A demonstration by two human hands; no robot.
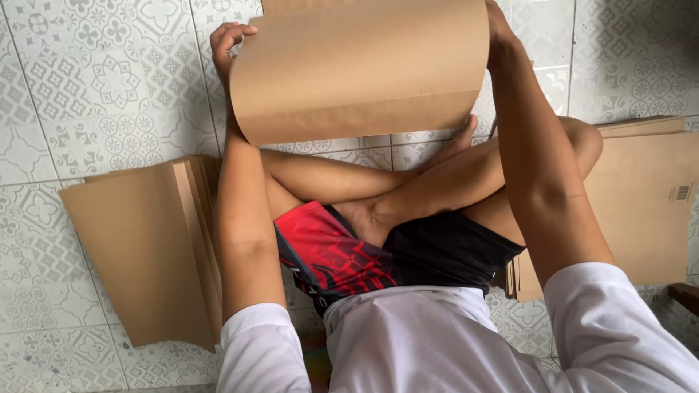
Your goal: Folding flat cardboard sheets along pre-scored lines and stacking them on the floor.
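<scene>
Above the crossed legs, the left hand (227, 44) and right hand (498, 33) each grip pinching an edge of the bowed cardboard sheet (360, 69).

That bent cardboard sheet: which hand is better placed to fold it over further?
Probably the left hand: its fingers curl over the cardboard sheet at the curved edge. The right hand only steadies the far side and is mostly hidden behind the sheet.

Both arms reach forward over crossed legs, left hand (227, 45) fingers curled, right hand (499, 29) raised alike.
</scene>
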